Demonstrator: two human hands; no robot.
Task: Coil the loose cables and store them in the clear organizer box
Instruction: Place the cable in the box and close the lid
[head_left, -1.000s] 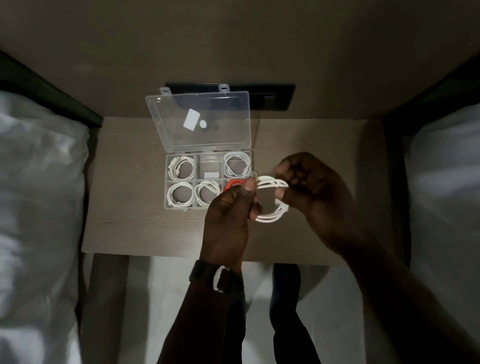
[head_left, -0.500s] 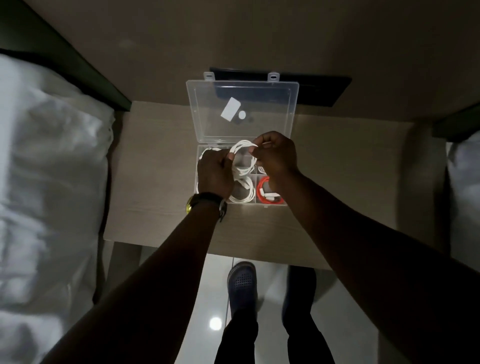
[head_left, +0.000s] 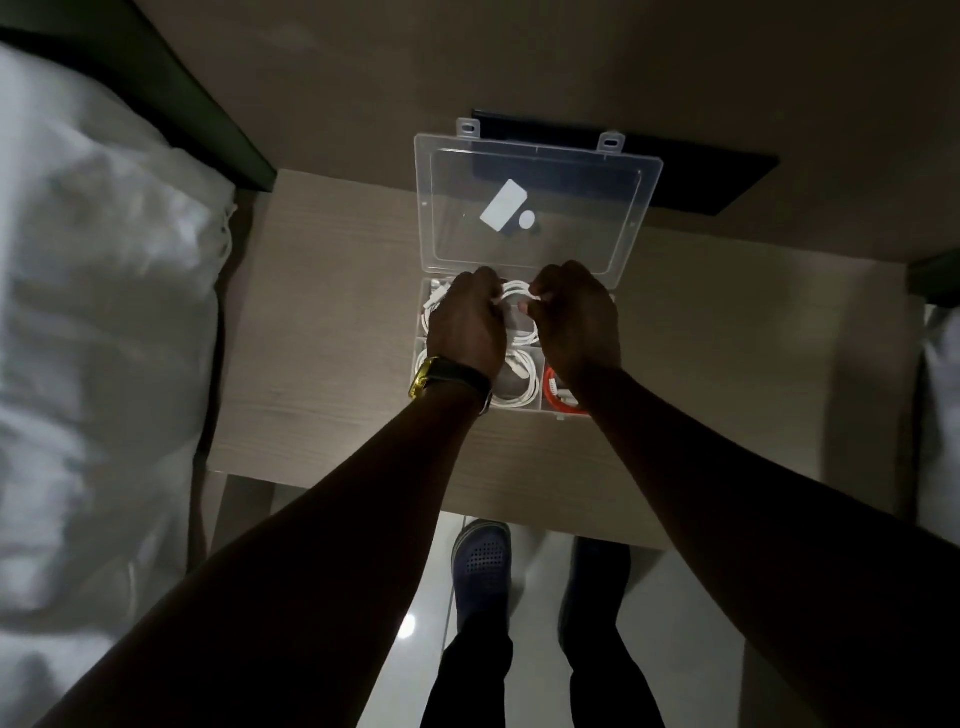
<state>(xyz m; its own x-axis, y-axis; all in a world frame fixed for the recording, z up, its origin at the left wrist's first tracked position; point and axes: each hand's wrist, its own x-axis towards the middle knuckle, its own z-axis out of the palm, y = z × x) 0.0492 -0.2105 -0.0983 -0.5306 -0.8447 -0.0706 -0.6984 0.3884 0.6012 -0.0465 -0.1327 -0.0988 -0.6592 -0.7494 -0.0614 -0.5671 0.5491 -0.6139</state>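
The clear organizer box (head_left: 420, 364) lies on a small wooden table, its lid (head_left: 535, 208) standing open at the back. My left hand (head_left: 467, 322) and my right hand (head_left: 576, 317) both grip a white coiled cable (head_left: 519, 312) and hold it down in the back middle compartment. Other white coils fill the back left (head_left: 434, 304) and front middle (head_left: 519, 382) compartments. An orange cable (head_left: 558, 400) lies in the front right compartment. My hands hide the remaining compartments.
The wooden table (head_left: 322, 364) stands between two beds with white bedding (head_left: 93, 338). A dark panel (head_left: 701, 179) sits on the wall behind the lid. My feet (head_left: 483, 561) stand on the glossy floor below the table's front edge.
Both hands carried the white coil from in front of the box to over it, then lowered it into the back middle compartment. The camera moved closer.
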